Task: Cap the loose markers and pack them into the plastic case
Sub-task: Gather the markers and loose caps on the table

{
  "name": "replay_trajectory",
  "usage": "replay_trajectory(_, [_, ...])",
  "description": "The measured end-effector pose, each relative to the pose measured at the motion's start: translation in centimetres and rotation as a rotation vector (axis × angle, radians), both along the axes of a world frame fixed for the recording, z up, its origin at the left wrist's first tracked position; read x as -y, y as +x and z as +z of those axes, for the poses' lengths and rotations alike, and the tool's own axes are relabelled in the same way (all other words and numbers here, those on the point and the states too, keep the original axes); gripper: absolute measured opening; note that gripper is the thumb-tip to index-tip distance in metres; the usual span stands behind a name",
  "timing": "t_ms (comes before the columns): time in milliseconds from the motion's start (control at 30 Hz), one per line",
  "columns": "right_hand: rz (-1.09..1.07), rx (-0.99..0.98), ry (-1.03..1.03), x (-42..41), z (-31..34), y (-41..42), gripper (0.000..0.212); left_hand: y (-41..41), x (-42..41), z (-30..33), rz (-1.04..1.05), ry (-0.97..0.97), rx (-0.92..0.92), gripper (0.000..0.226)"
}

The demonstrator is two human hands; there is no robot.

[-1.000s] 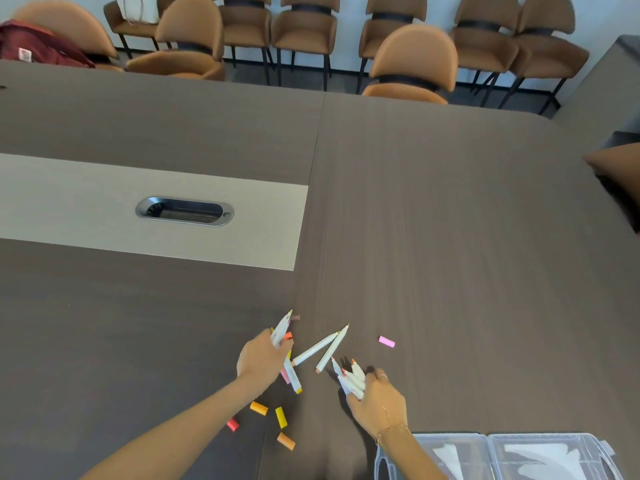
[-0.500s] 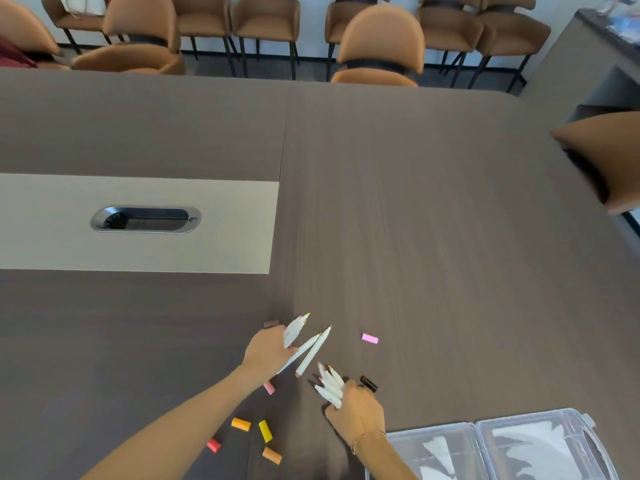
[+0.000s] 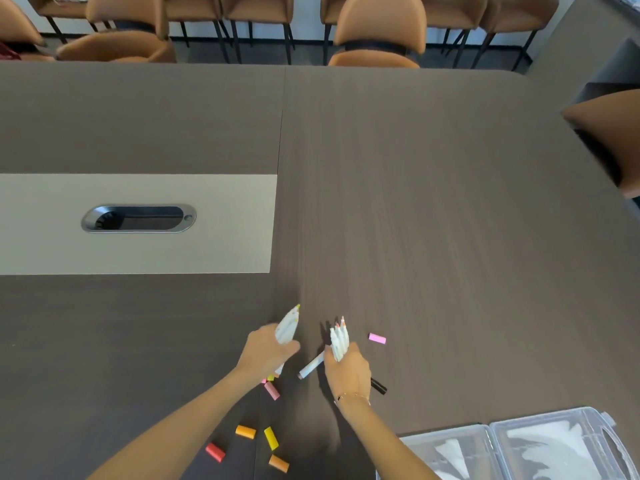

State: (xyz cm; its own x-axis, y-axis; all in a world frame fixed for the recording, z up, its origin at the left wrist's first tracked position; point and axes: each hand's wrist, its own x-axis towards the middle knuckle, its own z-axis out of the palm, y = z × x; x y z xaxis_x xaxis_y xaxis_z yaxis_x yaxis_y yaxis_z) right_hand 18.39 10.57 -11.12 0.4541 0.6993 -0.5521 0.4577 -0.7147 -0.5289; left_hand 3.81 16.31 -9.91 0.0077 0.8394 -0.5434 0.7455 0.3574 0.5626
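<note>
My left hand point(image 3: 266, 351) grips a bundle of white uncapped markers point(image 3: 288, 327), tips pointing away from me. My right hand point(image 3: 347, 370) grips a second bundle of white markers point(image 3: 338, 337) with orange and red tips. One white marker point(image 3: 311, 367) lies on the table between my hands, touching the right one. Loose caps lie near me: pink point(image 3: 377, 338), pink point(image 3: 272, 390), orange point(image 3: 245, 432), yellow point(image 3: 271, 438), red point(image 3: 215, 452), orange point(image 3: 278, 463). A black cap or marker end point(image 3: 379, 388) shows behind my right wrist. The clear plastic case point(image 3: 540, 445) lies open at the bottom right.
The dark wooden table point(image 3: 433, 220) stretches far ahead, with a beige inlay holding a metal cable port point(image 3: 138, 218) on the left. Brown chairs point(image 3: 379, 29) line the far edge and one stands at the right edge point(image 3: 609, 133).
Both hands have gathered loose markers off the table; the two that lay between them are gone, one remains by the right hand. The right bundle now points upright, away from me.
</note>
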Motion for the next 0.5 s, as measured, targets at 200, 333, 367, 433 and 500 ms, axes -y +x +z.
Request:
replay_trajectory(200, [0.025, -0.005, -0.124, -2.5, -0.3, -3.1, 0.035, -3.2, -1.3, 1.5, 0.244, -0.112, 0.189, 0.015])
replay_trajectory(333, [-0.072, -0.161, 0.012, -1.6, -0.4, -2.6, 0.028, -2.6, -0.3, 2.0, 0.28, -0.136, 0.431, 0.016])
replay_trajectory(367, [-0.105, -0.212, 0.092, -1.2, -0.4, -2.1, 0.025, -2.0, 0.1, 2.1, 0.258, -0.101, 0.443, 0.016])
replay_trajectory(433, [-0.141, -0.248, 0.242, -0.3, 0.1, -1.0, 0.019, -0.6, 1.0, 2.5, 0.236, 0.06, 0.408, 0.014])
replay_trajectory(500, [-0.179, -0.272, 0.358, 0.1, 0.6, -0.3, 0.02, 1.2, 1.8, 2.9, 0.276, 0.241, 0.404, 0.014])
